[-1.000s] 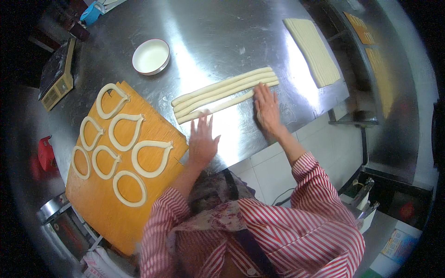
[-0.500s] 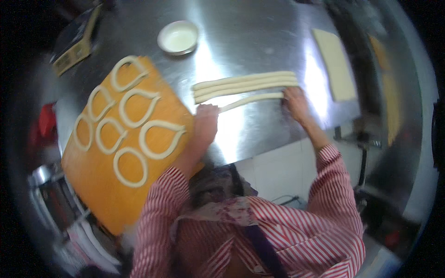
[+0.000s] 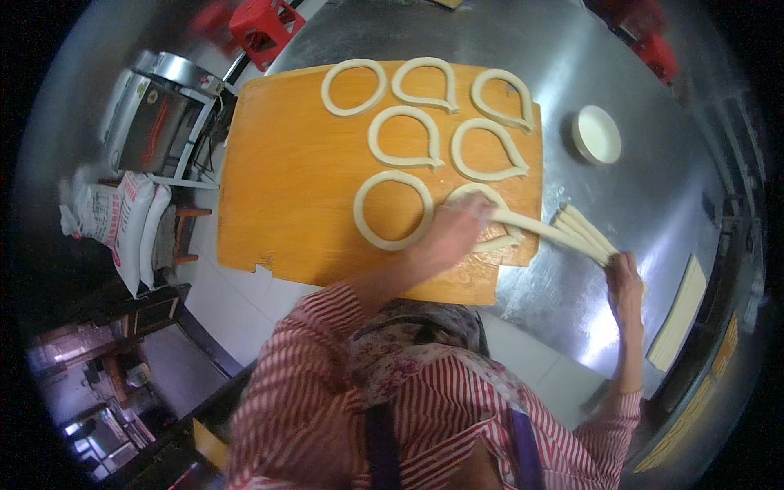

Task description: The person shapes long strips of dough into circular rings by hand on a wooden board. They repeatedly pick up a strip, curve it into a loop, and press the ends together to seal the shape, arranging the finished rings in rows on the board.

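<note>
A dough strip [image 3: 549, 232] is stretched above the lower right edge of the wooden board [image 3: 286, 180], one end in each hand. My left hand [image 3: 457, 233], a little blurred, closes on its left end over a dough ring [image 3: 494, 243], which it partly hides. At the other end, my right hand [image 3: 625, 286] pinches the strip above the metal table [image 3: 563, 302]. Behind it, several loose dough strips [image 3: 590, 227] lie side by side on the metal. Several more rings, among them a round dough ring [image 3: 392, 211] and a teardrop-shaped dough ring [image 3: 487, 150], rest on the board.
A white bowl [image 3: 597, 135] stands on the table beyond the strips. To the right lies a flat dough slab [image 3: 678, 313]. White sacks [image 3: 135, 229] and a metal machine [image 3: 155, 118] are left of the board, with a red stool [image 3: 265, 33] at the far left.
The view has swung left, toward the board. Both hands have raised the dough strip off the metal and carried it leftward, my left hand now over the board.
</note>
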`<state>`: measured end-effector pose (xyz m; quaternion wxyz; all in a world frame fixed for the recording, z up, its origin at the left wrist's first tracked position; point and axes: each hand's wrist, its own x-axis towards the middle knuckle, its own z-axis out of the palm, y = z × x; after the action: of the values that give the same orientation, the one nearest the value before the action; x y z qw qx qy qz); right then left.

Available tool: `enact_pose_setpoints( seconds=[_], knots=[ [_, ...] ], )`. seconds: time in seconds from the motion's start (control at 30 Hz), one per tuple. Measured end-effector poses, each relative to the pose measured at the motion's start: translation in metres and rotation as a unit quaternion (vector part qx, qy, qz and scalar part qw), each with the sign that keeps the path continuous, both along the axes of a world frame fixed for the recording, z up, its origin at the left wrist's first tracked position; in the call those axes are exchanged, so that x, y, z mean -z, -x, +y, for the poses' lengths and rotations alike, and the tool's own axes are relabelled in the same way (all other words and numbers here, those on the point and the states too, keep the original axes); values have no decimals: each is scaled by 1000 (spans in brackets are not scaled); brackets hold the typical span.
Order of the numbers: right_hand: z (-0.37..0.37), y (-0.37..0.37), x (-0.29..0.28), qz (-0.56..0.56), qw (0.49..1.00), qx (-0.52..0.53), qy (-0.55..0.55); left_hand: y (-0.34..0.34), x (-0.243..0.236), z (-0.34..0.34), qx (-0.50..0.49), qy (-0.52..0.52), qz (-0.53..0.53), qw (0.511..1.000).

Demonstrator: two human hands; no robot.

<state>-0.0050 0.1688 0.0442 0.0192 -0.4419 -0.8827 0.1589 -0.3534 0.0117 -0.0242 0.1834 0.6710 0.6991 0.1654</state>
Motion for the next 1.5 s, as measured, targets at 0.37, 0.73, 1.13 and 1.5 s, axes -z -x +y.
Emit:
enact_pose_setpoints(
  seconds=[0.37, 0.73, 1.13, 1.5],
  knots=[
    [-87, 442, 30, 180, 961, -208, -18, 258, 11, -182, -462, -104, -17, 881],
    [-163, 572, 114, 112, 919, -378, -15, 248, 89, -240, -568, -52, -71, 818],
    [-251, 630, 152, 119, 754, -635, 121, 264, 96, -283, -571, -122, -136, 800],
    [-182, 637, 153, 153, 860, -473, 117, 260, 101, -274, -621, -134, -123, 762]
  ],
)
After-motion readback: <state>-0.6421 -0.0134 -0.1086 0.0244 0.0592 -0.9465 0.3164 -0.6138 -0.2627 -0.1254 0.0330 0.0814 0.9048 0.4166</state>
